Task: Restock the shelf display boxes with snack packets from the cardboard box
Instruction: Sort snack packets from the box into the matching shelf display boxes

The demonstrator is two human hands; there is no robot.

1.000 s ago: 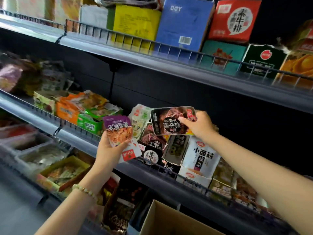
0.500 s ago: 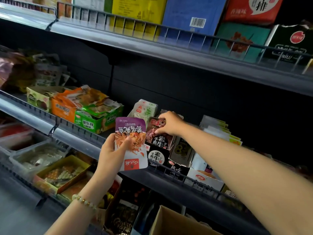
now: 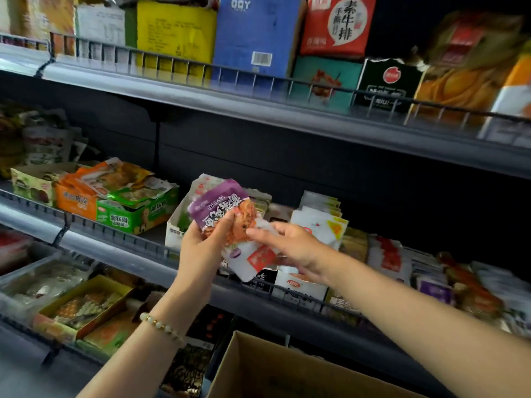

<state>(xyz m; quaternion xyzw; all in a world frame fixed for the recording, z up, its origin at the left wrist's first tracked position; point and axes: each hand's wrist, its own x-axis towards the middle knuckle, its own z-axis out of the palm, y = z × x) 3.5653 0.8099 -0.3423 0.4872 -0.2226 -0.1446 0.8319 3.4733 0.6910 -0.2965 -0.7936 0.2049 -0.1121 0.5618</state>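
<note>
Purple snack packet (image 3: pixel 218 206) clamped in left hand (image 3: pixel 201 251).
Likely light, crinkly, slippery: pinch at sealed edge; right hand (image 3: pixel 293 248) fingers apart.

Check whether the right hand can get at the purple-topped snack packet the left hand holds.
Likely yes: the right hand sits beside the purple-topped snack packet, nothing between; the left hand grips its left side.

Left hand (image 3: pixel 205 248) raised, grips packet (image 3: pixel 214 203) from its left side, thumb across the front. Right hand (image 3: pixel 293 248) at packet's right, fingers nearly straight, tips touching it; pinch unclear.
</note>
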